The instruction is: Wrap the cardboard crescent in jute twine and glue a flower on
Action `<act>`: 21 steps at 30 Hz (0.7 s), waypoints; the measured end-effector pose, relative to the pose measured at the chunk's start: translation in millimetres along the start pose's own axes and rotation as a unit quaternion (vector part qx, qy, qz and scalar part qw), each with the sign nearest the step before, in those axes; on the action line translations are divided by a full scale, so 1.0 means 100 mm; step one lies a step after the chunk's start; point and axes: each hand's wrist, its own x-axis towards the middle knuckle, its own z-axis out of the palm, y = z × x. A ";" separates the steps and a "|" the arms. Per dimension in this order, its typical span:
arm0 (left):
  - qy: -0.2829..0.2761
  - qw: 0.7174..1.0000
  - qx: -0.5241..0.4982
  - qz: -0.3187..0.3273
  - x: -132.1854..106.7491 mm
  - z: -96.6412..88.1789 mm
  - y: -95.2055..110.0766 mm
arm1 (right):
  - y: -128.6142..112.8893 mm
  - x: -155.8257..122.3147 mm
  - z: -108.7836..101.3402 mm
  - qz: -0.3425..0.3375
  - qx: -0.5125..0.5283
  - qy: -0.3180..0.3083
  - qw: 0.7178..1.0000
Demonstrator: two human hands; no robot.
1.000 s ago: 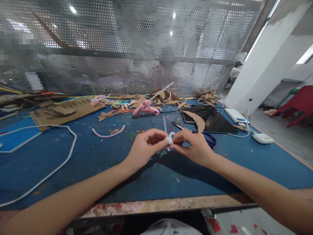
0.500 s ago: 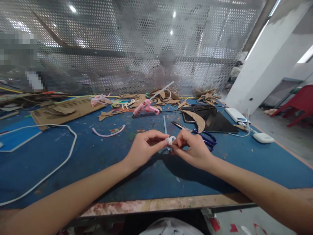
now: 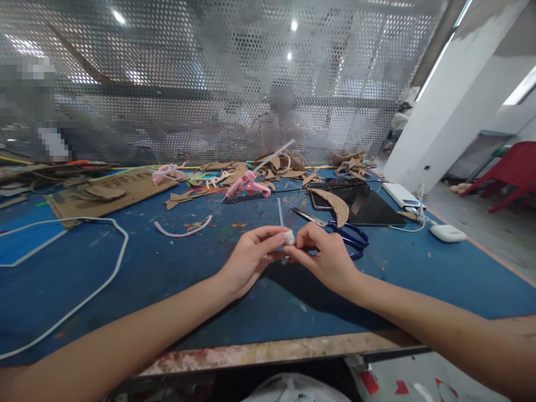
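Both my hands meet over the middle of the blue table. My left hand and my right hand are closed in a pinch on a small white fuzzy piece held between their fingertips, just above the table. Blue-handled scissors lie right behind my right hand. A clear glue stick lies on the table behind the white piece. A pink glue gun rests farther back.
Cardboard scraps and a cardboard sheet litter the back of the table. A pink strip, a white cable, a dark tablet, a white power bank and a charger lie around. A perforated metal screen stands behind.
The white loop seen standing open between my fingers earlier is now pressed into a small wad. My hands shifted slightly left and closer together.
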 end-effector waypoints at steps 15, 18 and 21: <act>0.039 0.999 -0.009 0.011 0.03 -0.06 0.01 | -0.06 0.01 0.03 0.094 0.138 -0.019 0.986; 0.022 1.000 -0.014 0.001 0.03 -0.05 -0.01 | -0.08 0.00 0.05 0.117 0.174 -0.004 0.978; -0.014 1.000 -0.014 -0.018 0.01 -0.01 -0.01 | -0.10 -0.02 0.08 0.129 0.173 0.014 0.976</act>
